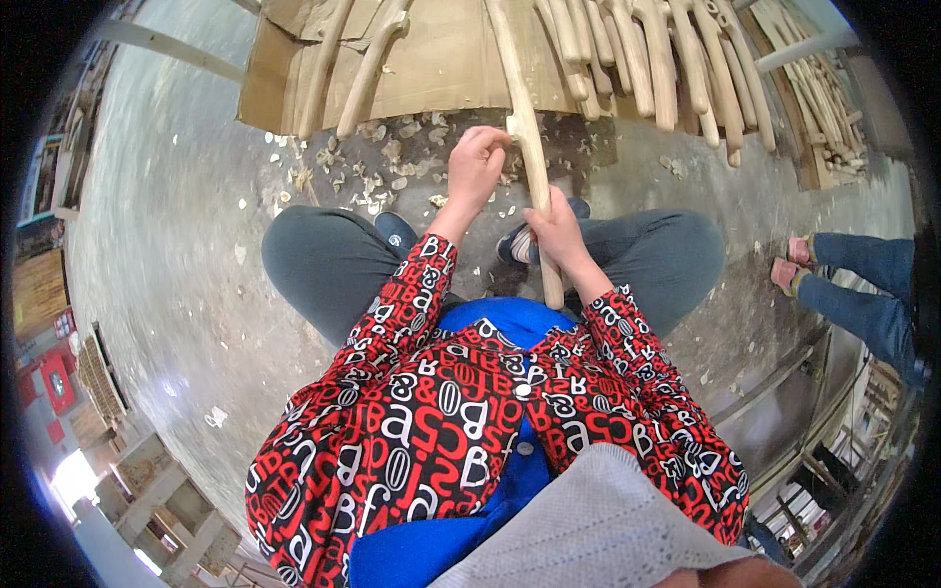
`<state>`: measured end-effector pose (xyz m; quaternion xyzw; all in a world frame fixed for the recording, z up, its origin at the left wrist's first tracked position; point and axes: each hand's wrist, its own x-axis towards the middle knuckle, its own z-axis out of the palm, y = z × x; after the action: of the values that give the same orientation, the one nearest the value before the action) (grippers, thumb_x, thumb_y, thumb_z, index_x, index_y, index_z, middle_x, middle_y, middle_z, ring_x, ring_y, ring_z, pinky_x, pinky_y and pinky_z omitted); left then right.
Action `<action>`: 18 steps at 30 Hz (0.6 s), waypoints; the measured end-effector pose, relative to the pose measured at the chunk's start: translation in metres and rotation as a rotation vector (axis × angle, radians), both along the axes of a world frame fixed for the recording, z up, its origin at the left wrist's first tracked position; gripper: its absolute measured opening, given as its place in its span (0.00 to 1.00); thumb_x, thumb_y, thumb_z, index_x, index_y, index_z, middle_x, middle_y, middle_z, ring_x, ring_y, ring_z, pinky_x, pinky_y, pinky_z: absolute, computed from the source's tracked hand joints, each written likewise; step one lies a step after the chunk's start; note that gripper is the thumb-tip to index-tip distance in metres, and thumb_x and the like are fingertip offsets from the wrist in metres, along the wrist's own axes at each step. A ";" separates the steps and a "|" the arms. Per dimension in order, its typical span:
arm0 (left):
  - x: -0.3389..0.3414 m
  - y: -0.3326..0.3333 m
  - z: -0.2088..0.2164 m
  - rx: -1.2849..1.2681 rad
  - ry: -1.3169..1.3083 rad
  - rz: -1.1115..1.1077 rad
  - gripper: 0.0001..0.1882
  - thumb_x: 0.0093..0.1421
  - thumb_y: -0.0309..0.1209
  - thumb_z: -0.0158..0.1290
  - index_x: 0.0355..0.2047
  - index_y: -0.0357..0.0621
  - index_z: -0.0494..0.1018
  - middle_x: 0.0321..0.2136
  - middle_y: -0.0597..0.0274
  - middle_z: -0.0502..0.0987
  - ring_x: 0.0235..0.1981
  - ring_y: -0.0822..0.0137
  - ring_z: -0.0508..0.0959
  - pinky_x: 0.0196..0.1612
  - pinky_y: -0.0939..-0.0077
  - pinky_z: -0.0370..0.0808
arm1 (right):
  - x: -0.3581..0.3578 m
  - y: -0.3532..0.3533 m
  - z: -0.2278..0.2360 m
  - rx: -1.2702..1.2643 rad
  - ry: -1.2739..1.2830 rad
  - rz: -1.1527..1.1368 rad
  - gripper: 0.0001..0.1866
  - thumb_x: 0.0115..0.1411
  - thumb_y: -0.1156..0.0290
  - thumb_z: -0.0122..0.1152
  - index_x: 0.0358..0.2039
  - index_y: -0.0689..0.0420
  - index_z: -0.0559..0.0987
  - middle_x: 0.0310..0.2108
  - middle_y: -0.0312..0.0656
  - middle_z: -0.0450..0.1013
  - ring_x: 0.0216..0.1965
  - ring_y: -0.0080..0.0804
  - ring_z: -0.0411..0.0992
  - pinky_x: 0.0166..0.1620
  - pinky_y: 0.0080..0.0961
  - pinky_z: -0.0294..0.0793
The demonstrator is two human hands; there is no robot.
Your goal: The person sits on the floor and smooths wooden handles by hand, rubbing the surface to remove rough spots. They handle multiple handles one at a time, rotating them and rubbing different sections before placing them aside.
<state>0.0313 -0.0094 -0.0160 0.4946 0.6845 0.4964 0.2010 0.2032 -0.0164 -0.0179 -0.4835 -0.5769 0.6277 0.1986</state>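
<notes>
A long, pale, peeled wooden stick (pixel 530 147) runs from the top of the view down toward my lap. A short stub sticks out of its left side. My right hand (pixel 557 231) is wrapped round the lower part, with the butt end showing below the fist. Beside the stub, my left hand (pixel 476 169) has its fingers bent in and pressed together. Its fingertips are close to the stick's left side; whether they pinch anything small is hidden.
Ahead lies flattened cardboard (pixel 431 83) with two curved sticks (pixel 371 73) on its left and a row of sticks (pixel 659 69) on its right. Wood chips (pixel 387 162) litter the floor between my bent knees. Another person's legs (pixel 863 284) are at the right, near more stacked sticks (pixel 814 93).
</notes>
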 end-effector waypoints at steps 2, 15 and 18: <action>0.000 0.004 -0.002 0.111 0.050 0.016 0.07 0.51 0.21 0.44 0.21 0.37 0.72 0.24 0.64 0.77 0.26 0.75 0.74 0.29 0.79 0.70 | 0.000 -0.002 -0.001 0.026 0.011 -0.002 0.20 0.57 0.74 0.56 0.48 0.62 0.64 0.22 0.34 0.65 0.17 0.19 0.64 0.19 0.19 0.66; 0.014 0.010 -0.010 -0.062 -0.035 0.046 0.09 0.55 0.33 0.56 0.33 0.40 0.76 0.27 0.57 0.77 0.25 0.66 0.76 0.30 0.72 0.73 | 0.007 0.001 -0.003 0.100 -0.044 0.004 0.21 0.55 0.74 0.56 0.49 0.61 0.64 0.23 0.36 0.67 0.19 0.20 0.66 0.21 0.20 0.67; 0.011 0.009 -0.010 -0.048 0.027 0.065 0.10 0.54 0.35 0.57 0.30 0.41 0.77 0.26 0.56 0.77 0.26 0.61 0.77 0.31 0.69 0.73 | 0.007 -0.001 -0.003 0.203 -0.138 0.034 0.23 0.54 0.73 0.57 0.50 0.61 0.64 0.27 0.42 0.70 0.24 0.28 0.71 0.27 0.26 0.71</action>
<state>0.0423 -0.0008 -0.0260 0.4739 0.7146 0.4792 0.1873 0.2105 -0.0178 -0.0212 -0.4931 -0.6580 0.5345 0.1957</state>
